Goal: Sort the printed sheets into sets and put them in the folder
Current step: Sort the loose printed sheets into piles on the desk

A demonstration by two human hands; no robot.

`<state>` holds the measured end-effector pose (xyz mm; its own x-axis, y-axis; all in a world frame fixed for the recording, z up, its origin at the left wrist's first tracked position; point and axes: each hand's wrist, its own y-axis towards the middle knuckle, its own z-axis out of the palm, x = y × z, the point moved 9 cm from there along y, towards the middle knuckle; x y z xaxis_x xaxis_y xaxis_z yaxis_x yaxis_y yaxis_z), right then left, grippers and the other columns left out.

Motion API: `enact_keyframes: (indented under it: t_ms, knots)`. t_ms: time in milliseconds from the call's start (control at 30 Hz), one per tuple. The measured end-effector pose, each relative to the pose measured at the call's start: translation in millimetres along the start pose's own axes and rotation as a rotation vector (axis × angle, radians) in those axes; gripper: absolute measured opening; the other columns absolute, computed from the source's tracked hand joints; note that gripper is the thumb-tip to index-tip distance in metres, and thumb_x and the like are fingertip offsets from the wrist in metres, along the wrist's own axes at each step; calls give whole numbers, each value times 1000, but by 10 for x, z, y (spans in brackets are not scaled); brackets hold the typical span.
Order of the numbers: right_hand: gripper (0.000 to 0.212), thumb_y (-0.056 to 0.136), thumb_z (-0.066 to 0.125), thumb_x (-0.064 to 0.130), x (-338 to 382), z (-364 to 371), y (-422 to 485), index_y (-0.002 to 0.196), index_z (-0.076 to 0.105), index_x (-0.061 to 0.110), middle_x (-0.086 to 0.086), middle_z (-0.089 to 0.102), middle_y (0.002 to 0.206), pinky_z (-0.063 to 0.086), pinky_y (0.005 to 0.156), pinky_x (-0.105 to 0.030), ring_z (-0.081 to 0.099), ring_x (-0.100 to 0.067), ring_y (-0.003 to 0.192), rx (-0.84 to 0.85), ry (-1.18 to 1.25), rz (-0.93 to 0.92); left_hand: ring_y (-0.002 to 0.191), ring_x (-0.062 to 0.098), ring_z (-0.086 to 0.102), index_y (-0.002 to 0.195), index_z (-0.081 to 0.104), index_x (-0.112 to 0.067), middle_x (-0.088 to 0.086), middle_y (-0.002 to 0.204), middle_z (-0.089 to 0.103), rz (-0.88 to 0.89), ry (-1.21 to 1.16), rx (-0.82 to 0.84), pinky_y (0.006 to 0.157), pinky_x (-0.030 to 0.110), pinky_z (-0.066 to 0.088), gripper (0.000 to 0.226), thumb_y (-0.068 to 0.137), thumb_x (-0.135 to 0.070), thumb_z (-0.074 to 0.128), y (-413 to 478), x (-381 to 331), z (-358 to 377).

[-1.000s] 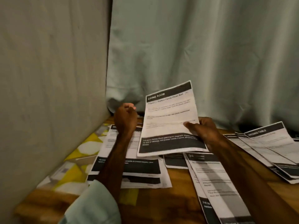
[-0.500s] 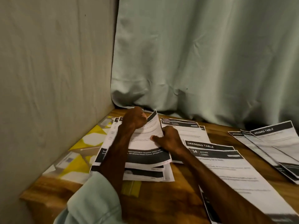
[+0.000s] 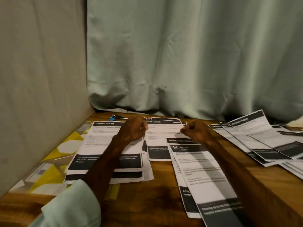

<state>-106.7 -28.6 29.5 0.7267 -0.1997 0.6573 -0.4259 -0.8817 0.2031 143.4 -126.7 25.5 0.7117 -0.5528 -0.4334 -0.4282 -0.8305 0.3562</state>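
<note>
The pale green curtain [image 3: 196, 54] hangs behind the wooden surface [image 3: 157, 185], where the printed sheets lie in groups. The LIVING ROOM sheet [image 3: 105, 140] — raised in the right hand a second ago — now lies flat on top of the left pile, which partly covers a yellow-patterned cover [image 3: 54, 154]. More sheets fan out at the far right [image 3: 262, 141]. The left hand [image 3: 133, 128] is curled over the left pile's right edge; I cannot tell whether it pinches paper. The right hand [image 3: 196, 131] has left the sheet — a closed fist holding nothing, above the middle sheets [image 3: 161, 135]. A small blue object [image 3: 113, 118] lies near the curtain.
</note>
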Motion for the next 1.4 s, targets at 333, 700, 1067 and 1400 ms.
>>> enact_keyframes:
  t_ms: [333,700,1067,1400]
  knots:
    - [64,83,67,63,-1469,-1221,-150,125,55,16,-16,50,132,41,107,-51,39,-37,131,-208,-565,120,94,4,65,101,77,-26,-13,102,74,228,-11,156,78,22,52,13,97,-30,65,-170,-1200,639]
    - [76,102,50,44,-1911,-1106,285,156,18,0,-33,20,161,24,118,-64,20,-52,148,-109,-714,215,102,20,62,96,72,-19,0,104,71,416,165,234,86,33,48,17,95,-25,56,110,-2641,1362]
    - [41,100,53,38,-2264,-1370,428,132,52,14,-10,59,133,51,99,-42,59,-29,120,-176,-643,298,124,21,54,133,56,-22,0,138,56,384,127,79,101,35,43,35,107,-37,39,-12,-2791,1992]
    - [32,104,49,34,-1978,-1409,344,130,49,15,-9,58,131,45,98,-37,57,-27,121,-201,-679,192,121,11,54,126,60,-30,-11,132,58,383,30,7,99,27,43,31,105,-42,40,1,-2723,1962]
